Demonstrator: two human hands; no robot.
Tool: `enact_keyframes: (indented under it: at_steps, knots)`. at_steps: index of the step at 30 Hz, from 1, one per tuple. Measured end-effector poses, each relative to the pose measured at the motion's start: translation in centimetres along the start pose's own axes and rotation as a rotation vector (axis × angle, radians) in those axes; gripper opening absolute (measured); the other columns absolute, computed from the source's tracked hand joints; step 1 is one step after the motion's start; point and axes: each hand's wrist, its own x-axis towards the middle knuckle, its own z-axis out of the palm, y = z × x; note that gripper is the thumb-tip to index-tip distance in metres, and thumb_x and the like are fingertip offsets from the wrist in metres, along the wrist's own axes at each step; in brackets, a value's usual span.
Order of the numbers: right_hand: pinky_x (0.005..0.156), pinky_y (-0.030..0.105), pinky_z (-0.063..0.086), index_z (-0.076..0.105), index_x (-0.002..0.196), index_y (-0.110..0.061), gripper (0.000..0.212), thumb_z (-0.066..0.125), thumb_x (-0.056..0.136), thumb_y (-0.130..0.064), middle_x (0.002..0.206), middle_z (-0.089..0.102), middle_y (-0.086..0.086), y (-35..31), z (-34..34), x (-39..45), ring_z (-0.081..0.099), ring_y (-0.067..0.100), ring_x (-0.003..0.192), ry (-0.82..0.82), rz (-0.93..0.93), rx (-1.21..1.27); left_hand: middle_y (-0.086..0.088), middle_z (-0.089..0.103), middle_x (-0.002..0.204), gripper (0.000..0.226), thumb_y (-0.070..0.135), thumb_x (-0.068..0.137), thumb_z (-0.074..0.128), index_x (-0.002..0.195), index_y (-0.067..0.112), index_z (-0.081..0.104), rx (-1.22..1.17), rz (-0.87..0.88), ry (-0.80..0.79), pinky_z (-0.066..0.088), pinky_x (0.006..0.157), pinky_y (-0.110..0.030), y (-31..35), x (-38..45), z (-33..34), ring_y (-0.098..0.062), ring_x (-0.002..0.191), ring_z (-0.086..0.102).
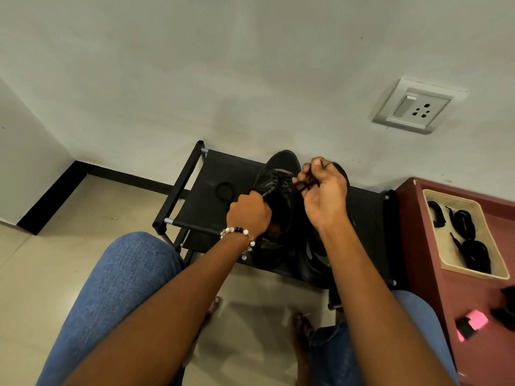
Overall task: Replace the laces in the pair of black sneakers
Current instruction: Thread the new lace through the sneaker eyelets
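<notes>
Sneakers (pixel 278 207), both black, sit side by side on the top shelf of the black rack (pixel 211 188) in front of your knees, against the wall. Your left hand (pixel 248 213) closes round the near side of the left sneaker's upper, by the eyelets, fingers curled in a firm grip. Your right hand (pixel 324 190) is raised over the tongue, palm turned toward you, its fingertips (pixel 306 169) pinching a thin black lace (pixel 302 186) that runs down to the shoe. A loose coil of black lace (pixel 225 190) lies on the shelf just left of the sneakers. To your right, a cream tray (pixel 490 263) on the dark red table (pixel 446 296) holds several bundled black laces (pixel 464 221). A beaded bracelet (pixel 239 232) circles your left wrist.
</notes>
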Motion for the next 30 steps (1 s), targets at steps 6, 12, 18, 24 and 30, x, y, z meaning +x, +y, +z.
enact_keyframes:
  at_steps: [6, 12, 18, 24, 30]
  knots:
    - [0.085, 0.036, 0.054, 0.067, 0.103, -0.019, 0.019, 0.072, 0.084, -0.017, 0.094, 0.062, -0.001, 2.2, -1.0, 0.6, 0.062, 0.017, 0.089, -0.27, -0.34, -1.434, -0.021, 0.061, 0.109, 0.031, 0.028, 0.098, 0.041, 0.107, 0.002, 0.055, -0.006, 0.004, 0.007, 0.042, 0.069, -0.039, -0.1, 0.0, 0.1, -0.045, 0.098, 0.059]
    - [0.084, 0.044, 0.051, 0.074, 0.102, -0.015, 0.021, 0.064, 0.091, -0.03, 0.105, 0.059, 0.006, 2.6, -0.6, 0.0, 0.057, 0.024, 0.1, -0.238, -0.518, -1.808, -0.02, 0.062, 0.108, 0.032, 0.03, 0.098, 0.041, 0.108, 0.002, 0.055, -0.007, 0.009, 0.009, 0.042, 0.068, -0.038, -0.2, 0.1, 0.3, -0.043, 0.097, 0.06]
    - [0.073, 0.022, 0.048, 0.073, 0.077, -0.012, 0.009, 0.069, 0.083, -0.006, 0.077, 0.069, -0.005, 1.9, 0.0, -0.6, 0.064, 0.006, 0.076, 0.04, -0.11, -0.909, -0.021, 0.062, 0.107, 0.031, 0.028, 0.097, 0.041, 0.107, 0.002, 0.056, -0.007, 0.015, 0.019, 0.046, 0.071, -0.04, -0.2, 0.2, 0.3, -0.045, 0.097, 0.06]
    - [0.078, 0.033, 0.046, 0.055, 0.082, -0.023, 0.019, 0.05, 0.098, -0.014, 0.094, 0.072, 0.002, 0.4, -0.5, -0.5, 0.068, 0.016, 0.092, 0.032, 0.235, -0.04, -0.019, 0.063, 0.103, 0.031, 0.028, 0.097, 0.042, 0.105, 0.002, 0.056, -0.02, 0.007, 0.02, 0.052, 0.073, -0.042, -0.1, 0.2, 0.4, -0.043, 0.093, 0.061]
    - [0.078, 0.024, 0.052, 0.067, 0.104, -0.019, 0.021, 0.069, 0.086, -0.008, 0.09, 0.066, 0.005, 2.0, -0.7, 0.0, 0.062, 0.016, 0.083, -0.094, -0.184, -1.003, -0.02, 0.062, 0.106, 0.031, 0.027, 0.097, 0.041, 0.107, 0.001, 0.056, -0.019, 0.012, 0.017, 0.044, 0.068, -0.039, -0.2, 0.2, 0.3, -0.044, 0.096, 0.06]
